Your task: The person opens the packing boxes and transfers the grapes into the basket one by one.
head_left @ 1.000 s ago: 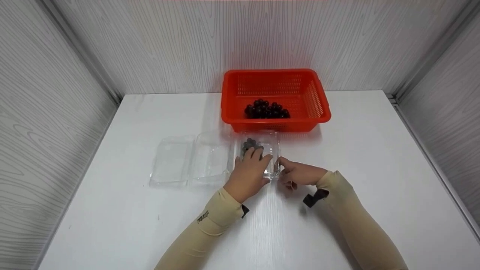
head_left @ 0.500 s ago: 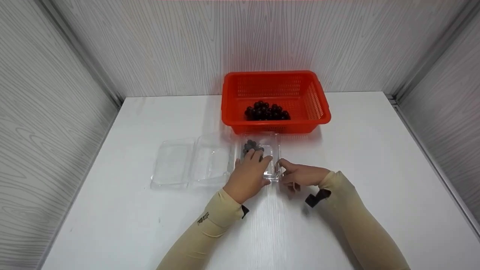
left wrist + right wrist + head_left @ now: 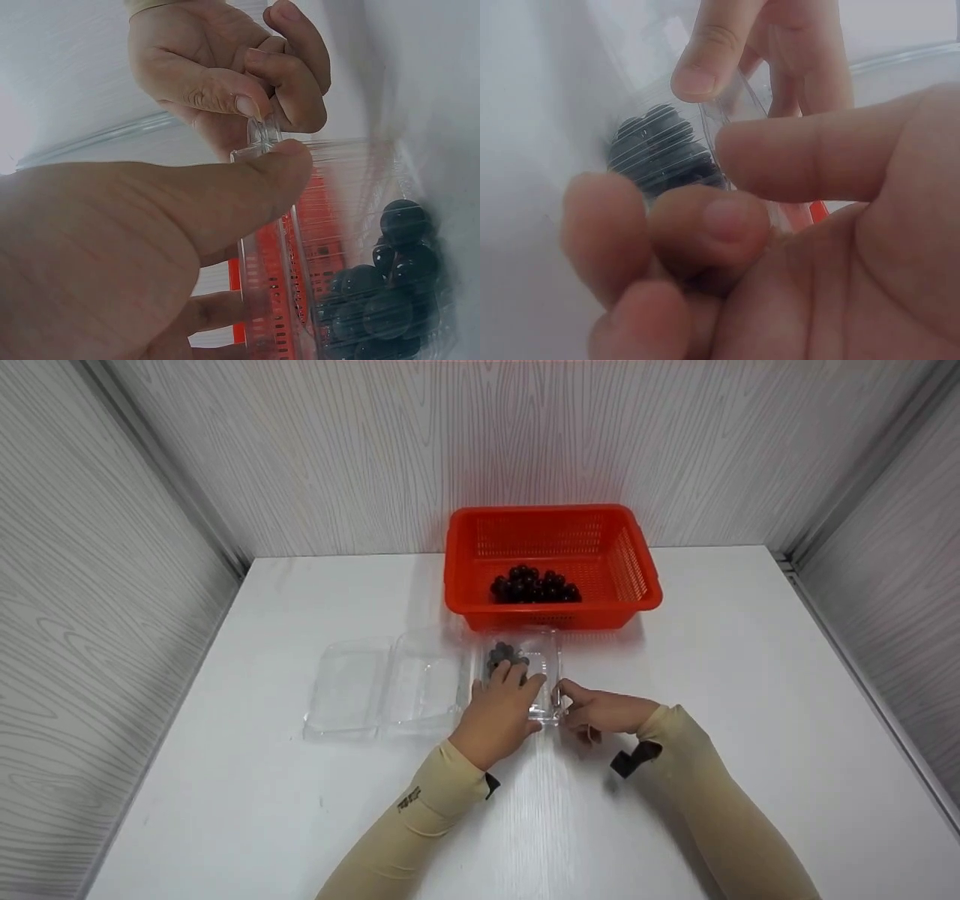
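A clear plastic clamshell box (image 3: pixel 550 649) with its lid down stands in front of the red basket, a bunch of dark grapes (image 3: pixel 505 654) inside it. My left hand (image 3: pixel 491 720) lies over the lid with fingers spread, its thumb (image 3: pixel 255 180) against the rim in the left wrist view. At the box's near right corner, my right hand (image 3: pixel 604 709) pinches the rim between thumb and forefinger. The right wrist view shows the other fingers of that hand curled, with the grapes (image 3: pixel 660 146) seen through the ribbed plastic.
The red basket (image 3: pixel 555 617) stands at the back, holding more dark grapes (image 3: pixel 534 587). An open clear clamshell box (image 3: pixel 349 686) lies flat on the white table (image 3: pixel 225 780) to the left of the shut one. Pale wood-grain walls (image 3: pixel 345 457) enclose the table.
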`<state>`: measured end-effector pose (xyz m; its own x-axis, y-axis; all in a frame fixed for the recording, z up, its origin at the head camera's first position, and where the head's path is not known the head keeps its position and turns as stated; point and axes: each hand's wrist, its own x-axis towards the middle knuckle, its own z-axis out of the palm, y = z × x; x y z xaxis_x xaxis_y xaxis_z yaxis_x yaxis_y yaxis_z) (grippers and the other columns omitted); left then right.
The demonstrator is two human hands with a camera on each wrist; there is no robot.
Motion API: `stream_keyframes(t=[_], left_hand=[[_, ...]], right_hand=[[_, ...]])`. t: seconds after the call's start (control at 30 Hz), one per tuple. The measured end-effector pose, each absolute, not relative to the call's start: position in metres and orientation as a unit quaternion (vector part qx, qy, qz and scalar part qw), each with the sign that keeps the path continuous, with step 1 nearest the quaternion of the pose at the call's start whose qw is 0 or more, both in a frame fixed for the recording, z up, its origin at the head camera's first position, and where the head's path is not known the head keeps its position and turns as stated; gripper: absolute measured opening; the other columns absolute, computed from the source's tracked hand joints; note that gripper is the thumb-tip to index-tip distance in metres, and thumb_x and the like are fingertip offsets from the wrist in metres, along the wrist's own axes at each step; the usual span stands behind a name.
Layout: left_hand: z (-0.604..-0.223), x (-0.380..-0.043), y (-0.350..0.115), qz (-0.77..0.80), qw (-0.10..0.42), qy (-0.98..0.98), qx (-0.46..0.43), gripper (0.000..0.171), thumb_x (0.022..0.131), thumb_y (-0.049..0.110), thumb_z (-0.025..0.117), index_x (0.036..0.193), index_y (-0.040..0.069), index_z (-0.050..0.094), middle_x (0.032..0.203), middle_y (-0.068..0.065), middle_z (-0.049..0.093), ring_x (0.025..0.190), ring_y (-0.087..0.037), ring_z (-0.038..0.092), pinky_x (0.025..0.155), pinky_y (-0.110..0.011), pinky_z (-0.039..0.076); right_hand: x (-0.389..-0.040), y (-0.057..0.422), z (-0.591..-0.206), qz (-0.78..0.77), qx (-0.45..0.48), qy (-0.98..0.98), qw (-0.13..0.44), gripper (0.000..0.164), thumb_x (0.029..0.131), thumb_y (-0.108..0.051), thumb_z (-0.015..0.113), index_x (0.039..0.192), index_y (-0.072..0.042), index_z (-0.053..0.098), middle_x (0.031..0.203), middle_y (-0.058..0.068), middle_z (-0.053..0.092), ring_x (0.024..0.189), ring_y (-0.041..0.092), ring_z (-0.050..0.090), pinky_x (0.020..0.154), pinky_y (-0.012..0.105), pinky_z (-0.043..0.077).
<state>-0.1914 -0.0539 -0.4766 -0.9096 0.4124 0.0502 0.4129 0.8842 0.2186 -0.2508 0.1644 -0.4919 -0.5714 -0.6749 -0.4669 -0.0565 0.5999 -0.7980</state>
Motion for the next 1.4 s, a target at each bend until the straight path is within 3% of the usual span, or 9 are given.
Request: stream_keyframes(t=[0.2, 0.43, 0.83, 1.17, 1.4], left_hand=[[-0.4780, -0.1919, -0.0532, -0.109, 0.002, -0.971, -0.213, 0.071, 0.089, 0.036, 0.082, 0.150, 0.018, 0.050, 0.153, -0.016, 0.048, 0.147, -0.044, 0.039, 0.099, -0.072, 0.046], [-0.4769, -0.1907, -0.0536, -0.105, 0.004, -0.971, -0.212, 0.072, 0.088, 0.035, 0.084, 0.150, 0.018, 0.050, 0.152, -0.015, 0.050, 0.146, -0.041, 0.040, 0.099, -0.071, 0.046], [-0.4781, -0.1911, -0.0535, -0.096, 0.011, -0.972, -0.212, 0.071, 0.088, 0.035, 0.084, 0.149, 0.018, 0.051, 0.150, -0.016, 0.051, 0.145, -0.042, 0.041, 0.097, -0.072, 0.047], [-0.4789, -0.1918, -0.0540, -0.100, 0.019, -0.972, -0.214, 0.071, 0.088, 0.037, 0.083, 0.148, 0.017, 0.051, 0.148, -0.016, 0.051, 0.144, -0.043, 0.042, 0.097, -0.071, 0.048], [-0.4785, -0.1911, -0.0539, -0.107, 0.013, -0.971, -0.214, 0.070, 0.090, 0.038, 0.081, 0.150, 0.018, 0.050, 0.150, -0.016, 0.050, 0.146, -0.042, 0.040, 0.098, -0.071, 0.047]], right_hand=[[-0.2507, 0.1654, -0.4927, -0.391, -0.227, 0.794, 0.406, 0.050, 0.095, -0.010, 0.047, 0.141, -0.013, 0.029, 0.073, 0.006, 0.055, 0.066, 0.024, 0.059, 0.064, 0.036, 0.054], [-0.2508, 0.1641, -0.4952, -0.393, -0.225, 0.794, 0.405, 0.038, 0.096, -0.013, 0.047, 0.132, -0.016, 0.035, 0.070, 0.005, 0.053, 0.064, 0.022, 0.056, 0.061, 0.034, 0.052], [-0.2517, 0.1618, -0.4950, -0.403, -0.229, 0.792, 0.398, 0.035, 0.094, -0.010, 0.050, 0.126, -0.012, 0.035, 0.071, 0.005, 0.053, 0.062, 0.021, 0.055, 0.059, 0.032, 0.050], [-0.2524, 0.1609, -0.4965, -0.404, -0.215, 0.796, 0.397, 0.039, 0.095, -0.011, 0.049, 0.131, -0.009, 0.035, 0.071, 0.004, 0.051, 0.064, 0.022, 0.055, 0.061, 0.033, 0.050], [-0.2532, 0.1677, -0.4923, -0.411, -0.232, 0.804, 0.363, 0.032, 0.099, -0.016, 0.052, 0.131, -0.010, 0.050, 0.076, 0.006, 0.055, 0.068, 0.021, 0.055, 0.067, 0.033, 0.053]])
